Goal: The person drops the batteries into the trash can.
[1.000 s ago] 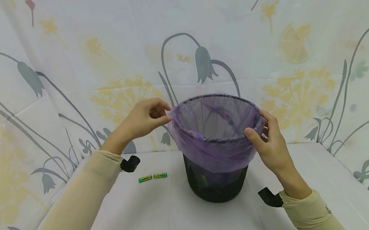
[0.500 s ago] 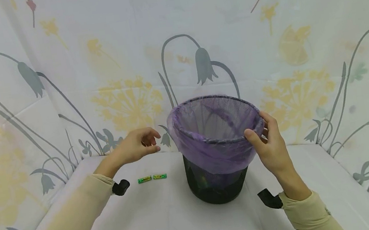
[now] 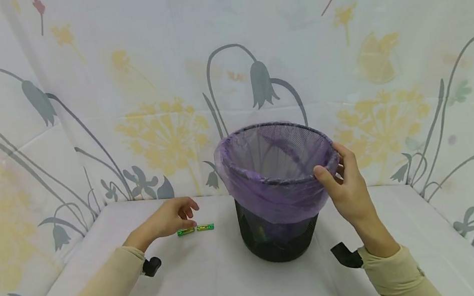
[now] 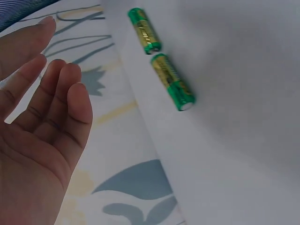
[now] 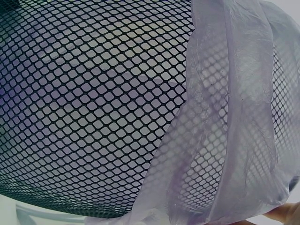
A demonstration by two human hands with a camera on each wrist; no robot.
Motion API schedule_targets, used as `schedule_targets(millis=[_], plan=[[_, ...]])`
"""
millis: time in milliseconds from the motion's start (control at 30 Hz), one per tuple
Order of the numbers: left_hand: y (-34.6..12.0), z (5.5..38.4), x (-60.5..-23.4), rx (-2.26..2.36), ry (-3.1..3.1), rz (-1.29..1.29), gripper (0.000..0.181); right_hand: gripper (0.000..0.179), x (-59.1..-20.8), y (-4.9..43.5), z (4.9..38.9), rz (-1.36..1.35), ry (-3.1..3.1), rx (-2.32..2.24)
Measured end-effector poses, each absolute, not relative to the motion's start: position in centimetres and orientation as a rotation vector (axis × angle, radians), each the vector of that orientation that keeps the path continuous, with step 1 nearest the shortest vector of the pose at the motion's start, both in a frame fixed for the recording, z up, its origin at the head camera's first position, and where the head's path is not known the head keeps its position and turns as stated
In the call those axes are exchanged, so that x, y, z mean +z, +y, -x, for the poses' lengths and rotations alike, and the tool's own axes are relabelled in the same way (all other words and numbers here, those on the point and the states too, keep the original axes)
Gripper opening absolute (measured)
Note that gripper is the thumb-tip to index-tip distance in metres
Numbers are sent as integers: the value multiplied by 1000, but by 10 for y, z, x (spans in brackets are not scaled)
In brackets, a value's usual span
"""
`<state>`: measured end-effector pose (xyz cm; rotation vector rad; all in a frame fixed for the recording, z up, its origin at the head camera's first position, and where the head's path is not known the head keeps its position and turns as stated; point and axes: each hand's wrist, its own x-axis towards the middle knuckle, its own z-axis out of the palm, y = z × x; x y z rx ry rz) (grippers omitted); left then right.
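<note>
A black mesh wastebasket (image 3: pixel 280 249) stands upright on the white surface, its mouth lined with a thin purple bag (image 3: pixel 272 201) folded down over the rim. My right hand (image 3: pixel 350 193) grips the rim at the right, with the thumb on the near side and the fingers round the outer side. In the right wrist view, mesh and bag fill most of the picture. To the left of the basket lie two green and gold batteries (image 3: pixel 204 227), end to end. My left hand (image 3: pixel 169 219) hovers right by the left battery (image 3: pixel 186 232), fingers loosely bent and holding nothing.
A white cloth with printed flowers (image 3: pixel 261 84) hangs behind and at both sides. The white tabletop (image 3: pixel 184 292) stretches in front of the basket. Each sleeve cuff carries a small black mount (image 3: pixel 346 256).
My left hand has let go of the bag's left edge and moved down and left to the batteries. My right hand and the wastebasket have stayed in place.
</note>
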<state>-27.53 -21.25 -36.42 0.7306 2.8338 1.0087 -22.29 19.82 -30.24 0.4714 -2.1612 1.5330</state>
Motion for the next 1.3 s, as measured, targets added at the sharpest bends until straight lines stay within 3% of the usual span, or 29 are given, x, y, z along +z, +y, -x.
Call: schedule_targets(millis=[600, 1300], plan=[[-225, 287, -403, 935, 2810, -633, 30, 66, -303, 197, 223, -467, -2165, 1539], [-230, 286, -411, 846, 2807, -620, 32, 66, -302, 198, 222, -444, -2165, 1548]])
